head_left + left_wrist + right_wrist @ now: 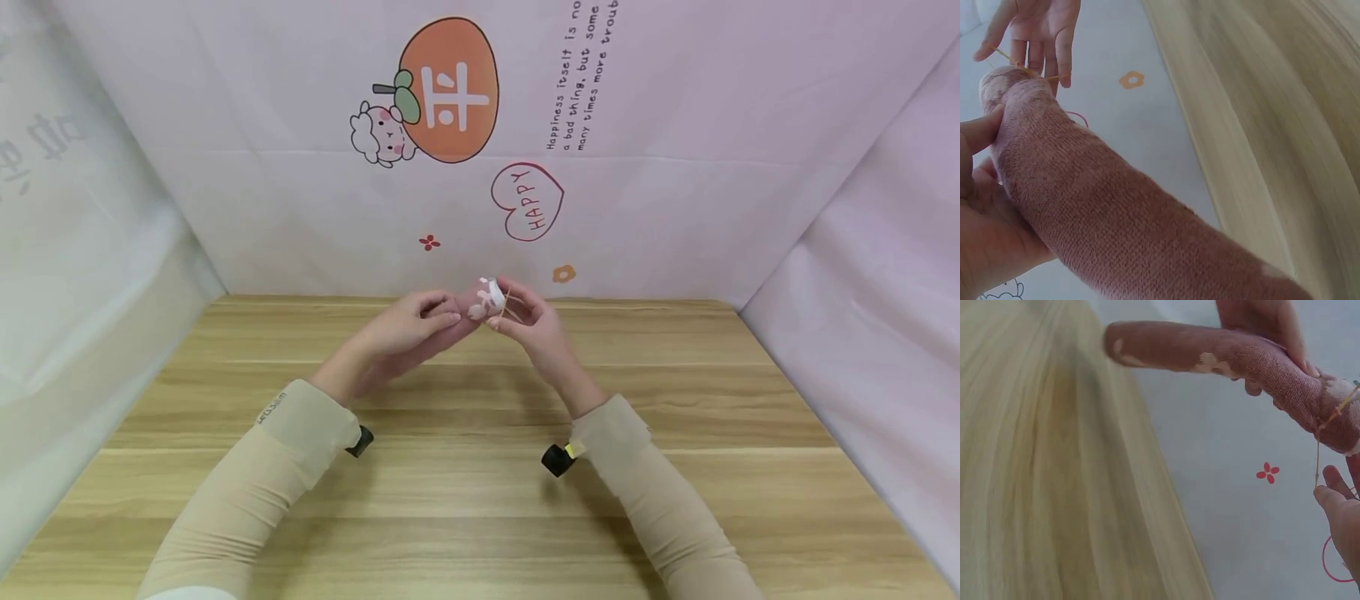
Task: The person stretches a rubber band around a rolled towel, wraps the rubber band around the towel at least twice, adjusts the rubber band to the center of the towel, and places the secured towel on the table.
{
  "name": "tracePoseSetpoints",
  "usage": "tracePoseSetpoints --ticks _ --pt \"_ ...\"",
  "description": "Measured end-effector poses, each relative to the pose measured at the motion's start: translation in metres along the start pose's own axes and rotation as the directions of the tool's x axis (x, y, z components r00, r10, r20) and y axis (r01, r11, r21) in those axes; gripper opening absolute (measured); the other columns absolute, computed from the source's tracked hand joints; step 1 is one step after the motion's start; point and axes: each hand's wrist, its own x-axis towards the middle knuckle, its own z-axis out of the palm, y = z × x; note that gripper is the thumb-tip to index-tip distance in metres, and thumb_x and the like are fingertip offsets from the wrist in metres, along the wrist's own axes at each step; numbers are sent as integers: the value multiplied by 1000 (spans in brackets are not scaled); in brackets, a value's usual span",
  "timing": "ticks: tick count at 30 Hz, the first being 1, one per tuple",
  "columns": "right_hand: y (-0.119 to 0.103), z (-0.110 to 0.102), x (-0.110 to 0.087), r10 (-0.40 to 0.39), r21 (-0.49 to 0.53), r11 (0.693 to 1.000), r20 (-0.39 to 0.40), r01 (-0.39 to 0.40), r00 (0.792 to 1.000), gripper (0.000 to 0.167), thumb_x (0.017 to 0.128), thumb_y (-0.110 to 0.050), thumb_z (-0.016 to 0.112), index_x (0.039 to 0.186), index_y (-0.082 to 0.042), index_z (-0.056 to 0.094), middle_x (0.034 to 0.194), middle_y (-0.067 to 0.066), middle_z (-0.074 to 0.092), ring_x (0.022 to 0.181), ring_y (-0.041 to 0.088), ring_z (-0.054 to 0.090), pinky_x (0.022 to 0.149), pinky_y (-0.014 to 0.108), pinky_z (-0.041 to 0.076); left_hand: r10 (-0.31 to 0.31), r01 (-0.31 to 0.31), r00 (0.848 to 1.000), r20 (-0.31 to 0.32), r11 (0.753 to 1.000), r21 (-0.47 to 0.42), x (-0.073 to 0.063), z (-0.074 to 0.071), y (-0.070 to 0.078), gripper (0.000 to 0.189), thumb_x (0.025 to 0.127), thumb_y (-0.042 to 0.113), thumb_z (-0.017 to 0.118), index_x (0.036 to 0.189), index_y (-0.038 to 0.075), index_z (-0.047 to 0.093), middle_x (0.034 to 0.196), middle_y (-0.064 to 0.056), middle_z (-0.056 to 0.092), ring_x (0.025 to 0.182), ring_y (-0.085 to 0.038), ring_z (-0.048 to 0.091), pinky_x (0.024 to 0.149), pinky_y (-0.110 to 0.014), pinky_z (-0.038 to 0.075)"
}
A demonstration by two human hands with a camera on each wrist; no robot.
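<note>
So, rolled pink towel [1110, 187]: slanting over the far side of the wooden table [450, 500], near end to the left, far end to the right, pale patches showing.
Left hand [405, 323]: grasping the towel, thumb pressed close to its right end.
Right hand [546, 333]: holding a thin elastic band [1337, 412] stretched between thumb and fingers, with the band crossing the towel's right end.
Backdrop [660, 208]: white cloth, red heart [527, 202] printed on it.

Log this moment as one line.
left hand: grips rolled pink towel; right hand: holds thin yellow band stretched; band: at one towel end
</note>
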Motion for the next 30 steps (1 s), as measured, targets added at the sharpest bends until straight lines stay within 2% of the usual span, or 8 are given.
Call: tracePoseSetpoints --ticks 2,5,10,14,18,23,28,30 --pt "3 0 -1 4 -31 1000 2 -4 1000 64 90 13 65 150 6 43 153 21 45 141 32 44 106 30 47 -21 21 1000 -4 1000 11 -1 0 0 14 107 18 56 111 5 61 99 -10 56 97 -25 51 83 -37 44" --pt "6 0 -3 -3 -8 1000 -11 3 1000 65 89 16 64 149 8 41 154 23 43 142 36 42 107 30 46 -39 39 999 -3 999 14 -1 2 -1 15 107 18 56 111 4 62 103 -11 57 100 -26 52 86 -38 45" --pt "10 0 -3 -21 29 999 -14 22 1000 66 90 18 62 150 10 37 157 25 38 144 35 40 107 29 45 -77 77 997 13 997 17 -4 2 -3 21 107 21 57 122 9 65 117 -11 61 111 -26 53 97 -42 44" --pt "12 0 -3 -18 32 999 3 18 1000 65 92 18 61 151 9 37 157 23 38 144 34 40 107 29 46 -46 44 999 9 984 170 -3 1 -3 24 107 21 58 128 12 66 125 -10 64 114 -27 57 101 -46 46" --pt "15 -2 -4 3 2 1000 43 -3 999 64 92 18 62 151 8 38 157 20 39 144 33 40 107 29 46 17 -26 999 30 944 328 0 0 -6 28 105 19 60 132 12 66 123 -9 67 109 -26 60 98 -46 49" --pt "18 -2 -6 10 -45 999 74 -7 997 67 90 17 64 151 9 38 158 20 39 146 31 37 109 29 42 84 -107 994 71 882 459 4 0 -9 27 104 16 62 131 10 67 116 -6 69 106 -24 63 96 -44 52" --pt "20 -1 -8 1 -91 996 82 7 997 67 89 13 69 150 6 42 158 21 38 146 31 37 107 27 45 105 -144 989 102 823 550 5 3 -7 22 104 15 63 125 12 69 111 -3 71 104 -23 65 95 -43 52" --pt "22 -2 -8 -3 -108 994 88 12 996 66 90 12 69 150 5 42 158 21 38 146 30 37 108 29 44 92 -134 990 102 817 560 6 4 -6 21 104 16 63 124 13 69 109 -1 70 103 -22 65 94 -43 52"
